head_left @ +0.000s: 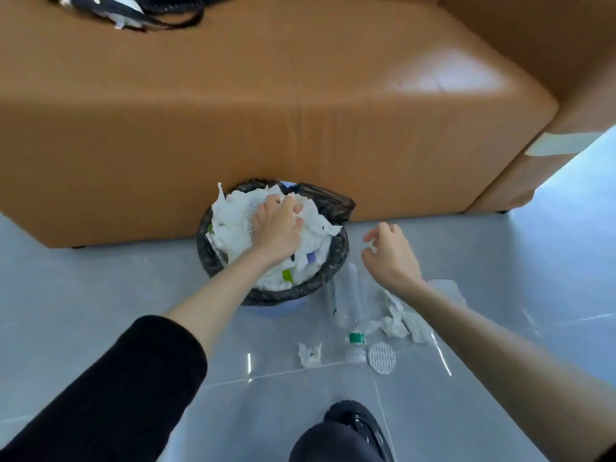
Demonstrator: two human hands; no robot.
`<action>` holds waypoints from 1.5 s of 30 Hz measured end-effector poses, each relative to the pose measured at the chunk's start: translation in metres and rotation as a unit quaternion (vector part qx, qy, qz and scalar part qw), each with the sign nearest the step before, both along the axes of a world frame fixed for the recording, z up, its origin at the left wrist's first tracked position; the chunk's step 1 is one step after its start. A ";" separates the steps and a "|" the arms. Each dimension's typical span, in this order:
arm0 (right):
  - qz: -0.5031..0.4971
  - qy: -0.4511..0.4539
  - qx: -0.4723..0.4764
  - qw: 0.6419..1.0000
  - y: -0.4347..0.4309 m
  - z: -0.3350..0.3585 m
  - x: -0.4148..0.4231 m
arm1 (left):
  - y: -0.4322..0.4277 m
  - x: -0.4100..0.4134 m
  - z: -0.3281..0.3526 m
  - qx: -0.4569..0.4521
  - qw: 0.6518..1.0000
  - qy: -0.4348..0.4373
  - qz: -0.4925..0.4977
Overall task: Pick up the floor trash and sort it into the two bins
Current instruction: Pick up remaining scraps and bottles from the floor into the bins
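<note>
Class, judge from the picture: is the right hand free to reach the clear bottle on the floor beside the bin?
Probably yes: the right hand hovers empty and open right by the bottle, with nothing covering it; tissue lies beside it.

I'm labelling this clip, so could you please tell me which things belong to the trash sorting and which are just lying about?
Job: lined bin, paper in it under the left hand, plastic bottle, crumpled tissues, small tissue scrap, round white disc.
Lying about: sofa, black bag on it.

Tan leather sofa (pixel 266 105), glossy grey tiled floor (pixel 100 295)
</note>
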State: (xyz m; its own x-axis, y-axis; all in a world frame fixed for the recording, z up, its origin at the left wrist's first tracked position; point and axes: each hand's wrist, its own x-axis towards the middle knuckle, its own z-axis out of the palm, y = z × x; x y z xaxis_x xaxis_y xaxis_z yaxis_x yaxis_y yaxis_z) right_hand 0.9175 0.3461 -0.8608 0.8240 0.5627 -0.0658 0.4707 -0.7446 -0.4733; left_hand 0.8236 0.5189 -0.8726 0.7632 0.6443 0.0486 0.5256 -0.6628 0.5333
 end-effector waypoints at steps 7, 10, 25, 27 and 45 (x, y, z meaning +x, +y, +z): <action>0.120 0.132 -0.130 0.975 -0.017 -0.098 -0.047 | -0.002 -0.010 -0.050 -0.039 0.993 0.104 -0.038; 0.192 0.177 -0.188 0.947 -0.013 -0.135 -0.073 | 0.001 -0.009 -0.048 -0.127 0.985 0.113 -0.016; 0.043 0.023 0.126 0.991 -0.057 -0.147 -0.051 | 0.010 -0.004 -0.072 0.007 0.985 0.161 -0.054; -0.062 -0.019 0.137 0.988 -0.074 -0.148 -0.026 | 0.010 -0.003 -0.074 0.008 0.984 0.166 -0.060; -0.302 0.101 0.070 0.945 -0.085 -0.168 0.018 | 0.007 -0.004 -0.076 -0.008 0.986 0.145 -0.078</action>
State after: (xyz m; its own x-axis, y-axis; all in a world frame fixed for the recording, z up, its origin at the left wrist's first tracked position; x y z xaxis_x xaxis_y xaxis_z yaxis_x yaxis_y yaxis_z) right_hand 0.9359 0.2608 -1.0292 0.9764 0.0083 -0.2159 -0.1308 -0.7725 -0.6214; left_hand 0.8199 0.5259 -0.9485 0.8338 0.5162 -0.1959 0.5494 -0.7408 0.3864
